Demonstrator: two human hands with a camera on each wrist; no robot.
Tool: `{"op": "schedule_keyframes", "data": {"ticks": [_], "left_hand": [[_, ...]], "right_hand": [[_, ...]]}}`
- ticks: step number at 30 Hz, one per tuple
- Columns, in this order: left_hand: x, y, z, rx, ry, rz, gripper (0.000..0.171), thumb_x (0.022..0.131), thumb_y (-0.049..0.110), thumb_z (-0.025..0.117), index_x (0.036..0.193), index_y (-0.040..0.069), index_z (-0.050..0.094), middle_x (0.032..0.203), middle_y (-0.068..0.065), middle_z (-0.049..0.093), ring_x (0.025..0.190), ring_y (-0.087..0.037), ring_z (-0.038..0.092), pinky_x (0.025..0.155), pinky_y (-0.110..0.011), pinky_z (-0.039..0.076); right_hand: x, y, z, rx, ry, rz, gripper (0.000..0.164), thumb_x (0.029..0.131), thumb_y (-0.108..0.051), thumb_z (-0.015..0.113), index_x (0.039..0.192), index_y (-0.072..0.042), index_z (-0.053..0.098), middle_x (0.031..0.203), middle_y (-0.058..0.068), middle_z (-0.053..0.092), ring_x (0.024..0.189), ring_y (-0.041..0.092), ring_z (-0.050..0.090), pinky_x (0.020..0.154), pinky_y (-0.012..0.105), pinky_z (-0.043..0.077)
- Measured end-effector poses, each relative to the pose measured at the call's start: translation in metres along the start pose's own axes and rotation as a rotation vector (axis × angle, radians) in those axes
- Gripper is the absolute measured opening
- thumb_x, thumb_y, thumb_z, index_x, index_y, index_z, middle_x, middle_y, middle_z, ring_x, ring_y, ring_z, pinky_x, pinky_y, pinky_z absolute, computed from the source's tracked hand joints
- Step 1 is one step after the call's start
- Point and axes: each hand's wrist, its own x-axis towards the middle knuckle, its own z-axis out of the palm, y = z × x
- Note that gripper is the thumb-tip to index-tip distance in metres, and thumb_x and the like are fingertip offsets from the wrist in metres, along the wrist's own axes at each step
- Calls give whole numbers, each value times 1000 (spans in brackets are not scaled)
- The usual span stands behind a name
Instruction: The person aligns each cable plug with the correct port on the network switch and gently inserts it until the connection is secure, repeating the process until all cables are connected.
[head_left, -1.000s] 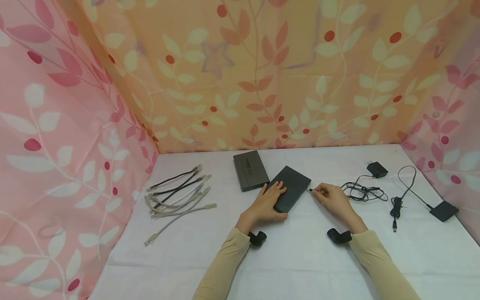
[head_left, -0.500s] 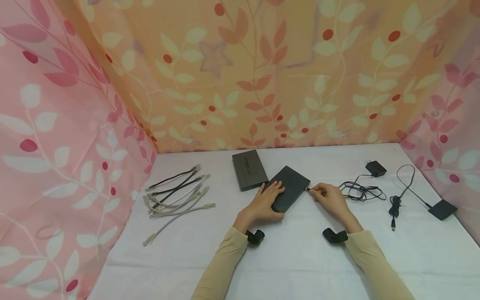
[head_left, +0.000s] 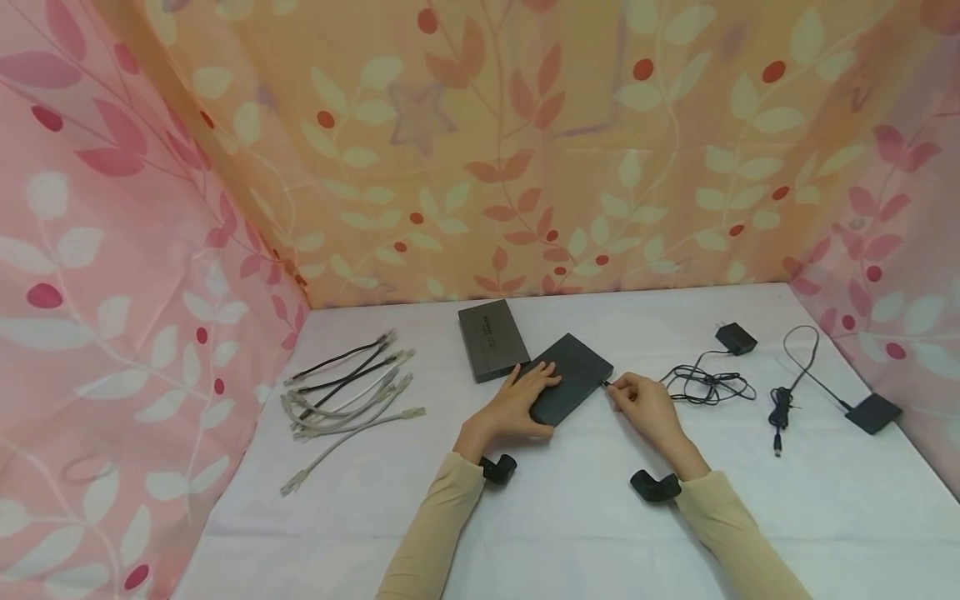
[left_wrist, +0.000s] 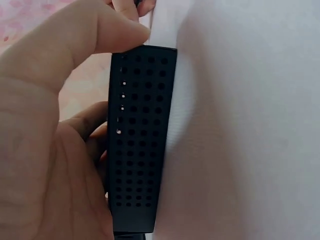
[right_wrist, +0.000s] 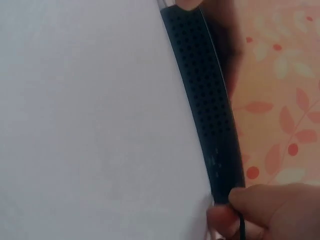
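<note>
Head view: I see the left hand (head_left: pixel 513 406) spread over the flat dark box (head_left: pixel 576 371) at its two o'clock, thumb by the near corner. The right hand (head_left: pixel 647 407), angled toward ten o'clock, pinches a thin black plug (head_left: pixel 607 383) at the box's three o'clock edge. Round holes dot the vented side (left_wrist: pixel 141 125). Beyond, at ten o'clock, a grey box (head_left: pixel 493 337) sits on the white desk (head_left: pixel 570 517).

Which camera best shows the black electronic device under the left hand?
The head view: it shows the black electronic device from above, though the left hand covers part. The left wrist view shows a perforated side close up; the right wrist view, a perforated side near the right hand.
</note>
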Motion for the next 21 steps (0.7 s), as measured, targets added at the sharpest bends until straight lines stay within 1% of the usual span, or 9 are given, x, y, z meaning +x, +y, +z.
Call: {"op": "schedule_keyframes", "data": {"ticks": [4,6,8,10,12,15,19,21], "left_hand": [[0,1,4,28,39,-22,83,71,56,60,137,20,25,147,2,11,134,-12,5,107,-43,1],[0,2,6,74,50,-42,87,71,64,54,139,20,21,147,2,9,134,-12,4,107,-44,1],[0,4,9,131,51,-60,91,71,67,49,140,20,16,147,1,7,134,-12,3,107,-44,1],[0,6,10,179,41,-68,91,73,66,48,141,17,12,147,0,4,134,-13,1,106,-45,2],[0,8,10,205,35,-65,89,76,62,48,141,15,10,147,-1,4,135,-14,0,106,-46,2],[0,11,6,205,17,-59,87,77,55,51,141,13,11,147,-2,5,135,-14,0,106,-47,2],[0,13,3,203,4,-52,86,78,54,51,141,13,10,147,-2,5,135,-15,2,106,-47,3],[0,13,3,199,8,-47,86,77,54,51,141,13,11,147,-2,5,135,-15,3,106,-47,4]], "right_hand": [[-1,-3,0,-72,66,-33,12,79,-24,64,77,-13,66,70,-1,61,65,14,49,57,28,36],[-1,-3,0,-63,69,-31,11,78,-23,65,76,-13,66,71,0,61,66,14,49,57,28,37],[-1,-3,1,-35,62,-18,11,78,-23,65,76,-12,66,69,0,60,62,13,50,55,26,37],[0,-2,2,3,53,0,12,79,-23,65,75,-12,66,66,-1,59,58,11,49,53,25,37],[1,-2,2,33,42,16,12,79,-24,65,76,-12,65,64,-2,58,56,11,47,52,24,37],[3,-2,1,60,39,28,13,79,-25,65,76,-12,66,64,-2,59,56,11,48,53,25,37],[5,-1,1,80,41,29,14,78,-25,66,75,-12,66,64,-1,61,56,10,50,53,25,39],[6,1,1,89,40,32,14,78,-25,66,75,-12,67,63,-1,61,55,10,50,52,25,39]]}}
